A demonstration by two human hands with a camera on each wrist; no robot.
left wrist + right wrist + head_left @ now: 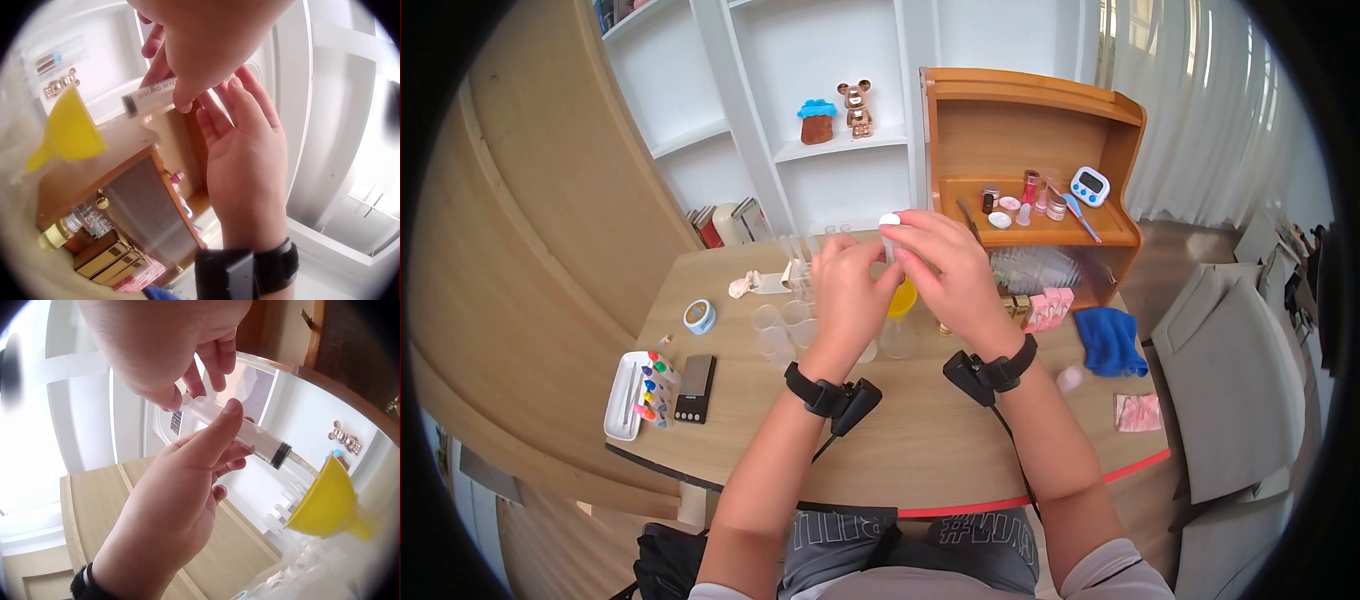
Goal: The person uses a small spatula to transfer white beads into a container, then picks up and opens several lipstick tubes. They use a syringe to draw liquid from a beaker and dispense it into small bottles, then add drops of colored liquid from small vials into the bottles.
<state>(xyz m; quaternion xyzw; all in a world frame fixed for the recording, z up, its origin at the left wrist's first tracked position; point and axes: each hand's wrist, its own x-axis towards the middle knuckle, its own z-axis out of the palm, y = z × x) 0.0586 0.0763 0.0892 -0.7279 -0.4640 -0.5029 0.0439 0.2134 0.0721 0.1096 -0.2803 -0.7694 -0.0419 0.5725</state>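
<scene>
Both hands are raised over the table, with a clear plastic syringe between them. My left hand grips its barrel, the thumb lying along the side in the right wrist view. With fingers and thumb my right hand pinches the syringe's upper end, where a white round top shows in the head view. Printed letters run along the barrel in the left wrist view, and a black stopper sits near its lower end. Below the syringe is a yellow funnel, partly hidden behind the hands in the head view.
Clear cups stand left of the funnel. Farther left are a black scale, a white tray with colour-capped bottles beside it, and a round tin. Rightward lie pink boxes, a blue cloth and a wooden shelf unit.
</scene>
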